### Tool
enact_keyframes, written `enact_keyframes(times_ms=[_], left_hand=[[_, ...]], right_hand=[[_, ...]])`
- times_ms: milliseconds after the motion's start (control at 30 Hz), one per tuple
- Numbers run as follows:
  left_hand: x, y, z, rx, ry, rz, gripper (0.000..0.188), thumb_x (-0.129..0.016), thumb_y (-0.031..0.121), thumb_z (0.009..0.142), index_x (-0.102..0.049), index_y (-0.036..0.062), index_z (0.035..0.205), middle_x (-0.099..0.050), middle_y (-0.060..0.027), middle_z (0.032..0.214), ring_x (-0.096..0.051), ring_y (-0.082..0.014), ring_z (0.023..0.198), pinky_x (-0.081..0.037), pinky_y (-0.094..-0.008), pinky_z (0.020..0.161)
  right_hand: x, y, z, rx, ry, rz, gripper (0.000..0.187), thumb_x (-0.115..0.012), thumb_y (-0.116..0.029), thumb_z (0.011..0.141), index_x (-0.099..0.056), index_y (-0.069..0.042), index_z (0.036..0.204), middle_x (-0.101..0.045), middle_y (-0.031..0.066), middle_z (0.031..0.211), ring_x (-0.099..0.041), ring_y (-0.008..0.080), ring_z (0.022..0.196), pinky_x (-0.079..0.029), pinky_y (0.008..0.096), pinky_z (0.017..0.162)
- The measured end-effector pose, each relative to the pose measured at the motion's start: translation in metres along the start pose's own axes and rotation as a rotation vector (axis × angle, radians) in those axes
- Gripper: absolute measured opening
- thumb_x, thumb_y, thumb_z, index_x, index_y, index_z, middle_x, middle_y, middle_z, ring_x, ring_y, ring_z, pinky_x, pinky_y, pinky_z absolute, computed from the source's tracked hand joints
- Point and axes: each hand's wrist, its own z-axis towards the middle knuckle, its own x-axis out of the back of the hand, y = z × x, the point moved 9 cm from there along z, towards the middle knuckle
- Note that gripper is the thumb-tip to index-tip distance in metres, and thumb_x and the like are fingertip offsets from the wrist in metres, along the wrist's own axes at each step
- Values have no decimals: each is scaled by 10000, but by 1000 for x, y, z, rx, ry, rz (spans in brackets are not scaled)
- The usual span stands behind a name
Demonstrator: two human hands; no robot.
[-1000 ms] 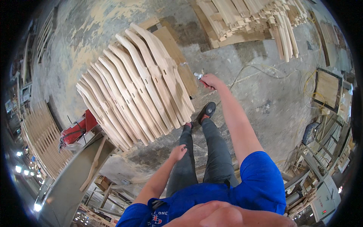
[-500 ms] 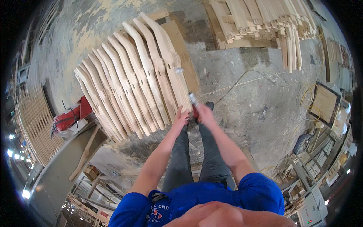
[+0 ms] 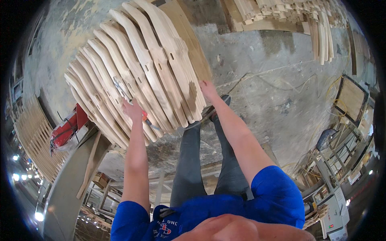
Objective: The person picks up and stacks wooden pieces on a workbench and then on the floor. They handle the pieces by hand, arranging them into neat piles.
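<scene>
A row of pale, curved wooden legs point(image 3: 138, 76), each with slots cut in it, lies side by side in front of me. Over the row's left-middle, my left hand point(image 3: 132, 109) is closed around a slim hand tool point(image 3: 145, 116) with a silvery end and a red-orange part; its exact kind is unclear. My right hand point(image 3: 208, 91) is at the outer edge of the rightmost curved wooden leg point(image 3: 179, 60), its fingers curled in against that edge and partly hidden. A dark shadow falls on this leg beside the hand.
Brown board point(image 3: 197, 52) shows under the row's right side. A stack of wooden strips point(image 3: 277, 12) lies at the far right. A hose point(image 3: 281, 78) crosses the concrete floor. Left are a red fire extinguisher point(image 3: 64, 130) and a grey machine panel point(image 3: 74, 172); a metal frame point(image 3: 321, 160) stands right.
My left hand has moved left over the row and now holds the tool. My right hand, earlier holding a silvery tool, has moved up to the rightmost leg's edge. The row sits nearer in view.
</scene>
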Motion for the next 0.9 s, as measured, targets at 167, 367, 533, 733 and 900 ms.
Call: enact_keyframes(times_ms=[167, 367, 533, 733, 900], left_hand=[[-87, 127, -63, 81, -826, -760, 489, -575, 228, 859, -424, -12, 1257, -519, -114, 1131, -523, -214, 1017, -415, -312, 876], [-121, 197, -90, -10, -614, -674, 758, -614, 249, 821, -180, -3, 1389, -393, -222, 1309, -430, -316, 1184, -335, -345, 994], [-122, 197, -102, 66, -621, -689, 854, -637, 265, 792, -107, 5, 1409, -301, -260, 1381, -339, -346, 1273, -297, -359, 1026], [-143, 202, -102, 173, -664, -690, 858, -654, 215, 743, -139, 32, 1404, -407, -235, 1302, -445, -327, 1179, -370, -363, 964], [-168, 200, -96, 281, -671, -1028, 799, -675, 80, 660, -254, 24, 1337, -466, -143, 1207, -491, -233, 1077, -411, -321, 905]], right_hand=[[-28, 51, 72, -107, 79, 284, 467, -496, -402, 877, -597, -2, 1096, -637, 157, 975, -595, 231, 911, -440, 332, 816], [-52, 87, 119, -173, -13, 109, 548, -470, -498, 865, -614, -3, 1052, -632, 120, 967, -570, 205, 903, -433, 313, 798], [-65, 91, 116, -243, -60, 338, 528, -461, -459, 823, -622, -16, 1061, -611, 243, 1022, -574, 337, 1012, -417, 380, 879], [-73, 75, 109, -118, -48, 145, 459, -504, -410, 763, -655, -10, 930, -631, 228, 859, -606, 326, 871, -444, 390, 808], [-84, 66, 105, -86, -49, 372, 504, -505, -432, 763, -642, 37, 887, -631, 243, 853, -605, 347, 827, -446, 403, 785]])
